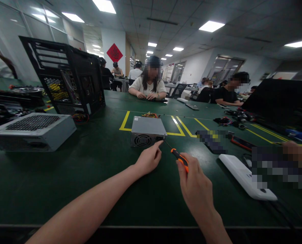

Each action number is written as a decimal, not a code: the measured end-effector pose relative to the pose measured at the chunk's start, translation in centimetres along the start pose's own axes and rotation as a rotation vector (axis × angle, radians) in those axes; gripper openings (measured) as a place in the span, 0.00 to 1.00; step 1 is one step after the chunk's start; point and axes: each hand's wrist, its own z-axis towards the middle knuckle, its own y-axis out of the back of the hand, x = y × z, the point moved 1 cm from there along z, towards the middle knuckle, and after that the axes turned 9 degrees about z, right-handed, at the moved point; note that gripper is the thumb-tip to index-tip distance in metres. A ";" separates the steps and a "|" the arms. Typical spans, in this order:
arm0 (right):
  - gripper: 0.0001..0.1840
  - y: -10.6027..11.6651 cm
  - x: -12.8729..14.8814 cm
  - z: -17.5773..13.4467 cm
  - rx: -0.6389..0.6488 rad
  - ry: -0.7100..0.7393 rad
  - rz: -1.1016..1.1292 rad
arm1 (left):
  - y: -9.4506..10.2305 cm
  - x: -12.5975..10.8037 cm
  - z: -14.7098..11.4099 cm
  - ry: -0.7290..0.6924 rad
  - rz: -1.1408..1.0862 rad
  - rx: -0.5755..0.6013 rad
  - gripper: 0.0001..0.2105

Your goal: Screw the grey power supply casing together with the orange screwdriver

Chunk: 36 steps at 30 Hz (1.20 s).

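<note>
Gripping screwdriver (175, 153), right hand (198, 184) | tool slants up-left toward power supply's (148, 126) near-right corner | left hand (148, 159) nearer, beside corner, pinch unclear

A green table (89, 196) bears a power supply (149, 126), with yellow lines (125, 121) marked on the surface around it. Well to the supply's left lies a larger grey box (61, 130); behind that box, back and left of the supply, stands a black case (79, 81). Right of the supply lie a red-edged device (242, 143), a white bar (242, 173) nearer the front, and tangled cables (227, 121) farther back.
</note>
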 end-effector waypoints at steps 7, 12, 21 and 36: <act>0.15 0.3 0.3 0.2 0.004 0.036 0.071 | 2.6 -0.4 0.3 -0.193 0.640 -0.254 0.17; 0.14 0.5 0.4 0.4 0.043 -0.016 0.015 | 2.2 -0.5 0.2 -0.181 0.734 -0.192 0.21; 0.13 0.4 0.5 0.4 0.024 0.025 0.080 | 1.3 -0.1 0.2 -0.124 0.743 -0.171 0.24; 0.13 0.2 0.8 0.3 0.070 0.077 -0.048 | 1.2 -0.6 0.1 -0.102 0.711 -0.194 0.22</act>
